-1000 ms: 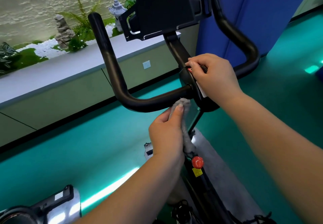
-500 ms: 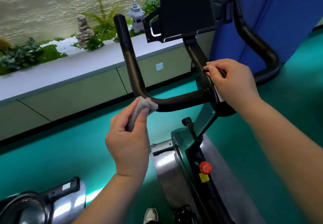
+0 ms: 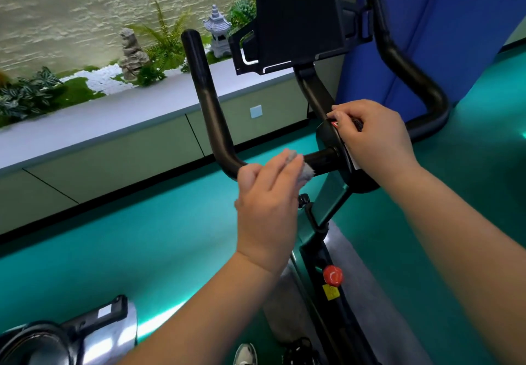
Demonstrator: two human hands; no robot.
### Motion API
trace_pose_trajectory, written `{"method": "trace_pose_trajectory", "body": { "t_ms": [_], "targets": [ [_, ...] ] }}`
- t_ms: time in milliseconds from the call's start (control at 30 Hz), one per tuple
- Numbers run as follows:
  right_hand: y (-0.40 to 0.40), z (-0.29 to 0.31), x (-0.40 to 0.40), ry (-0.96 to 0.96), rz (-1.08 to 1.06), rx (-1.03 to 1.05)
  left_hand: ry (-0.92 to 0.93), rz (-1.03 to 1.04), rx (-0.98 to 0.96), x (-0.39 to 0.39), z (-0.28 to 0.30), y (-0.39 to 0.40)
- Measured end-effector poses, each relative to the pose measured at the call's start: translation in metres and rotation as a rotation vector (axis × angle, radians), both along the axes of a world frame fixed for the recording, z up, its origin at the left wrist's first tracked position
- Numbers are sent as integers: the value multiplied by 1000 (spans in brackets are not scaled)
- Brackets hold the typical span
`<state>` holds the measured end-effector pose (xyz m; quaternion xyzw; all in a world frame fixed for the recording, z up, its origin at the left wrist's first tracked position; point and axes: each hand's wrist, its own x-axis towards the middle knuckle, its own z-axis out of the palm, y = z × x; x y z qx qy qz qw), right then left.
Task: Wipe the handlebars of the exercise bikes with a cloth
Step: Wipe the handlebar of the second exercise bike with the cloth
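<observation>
Mid-wipe at frame centre: the left hand (image 3: pixel 267 208) pinches the cloth (image 3: pixel 301 165) against the handlebar (image 3: pixel 212 114); the right hand (image 3: pixel 375 134), fingers curled, grips the hub (image 3: pixel 336 142); next likely the upright, needing a firmer wrap.

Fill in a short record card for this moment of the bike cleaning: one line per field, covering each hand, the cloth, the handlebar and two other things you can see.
left hand: holds the cloth against the handlebar
right hand: fingers curled over the bike's centre clamp
cloth: grey, bunched, on the horizontal left section
handlebar: black, left horn rising upward
console: black, mounted above the stem
red knob: on the frame, below the hands
</observation>
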<state>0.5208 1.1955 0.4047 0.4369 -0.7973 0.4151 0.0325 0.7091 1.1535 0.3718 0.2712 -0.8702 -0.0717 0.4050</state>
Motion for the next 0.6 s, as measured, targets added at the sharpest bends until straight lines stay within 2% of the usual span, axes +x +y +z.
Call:
{"method": "trace_pose_trajectory", "body": {
  "t_ms": [133,367,600],
  "targets": [
    [-1,1,-1,7,2,5,-163,-65,-59,-27,11,7],
    [1,1,0,-14,10,0,-265,-145,-82,-12,20,-8],
    [1,1,1,-24,11,0,-181,-75,-6,36,16,-38]
  ]
}}
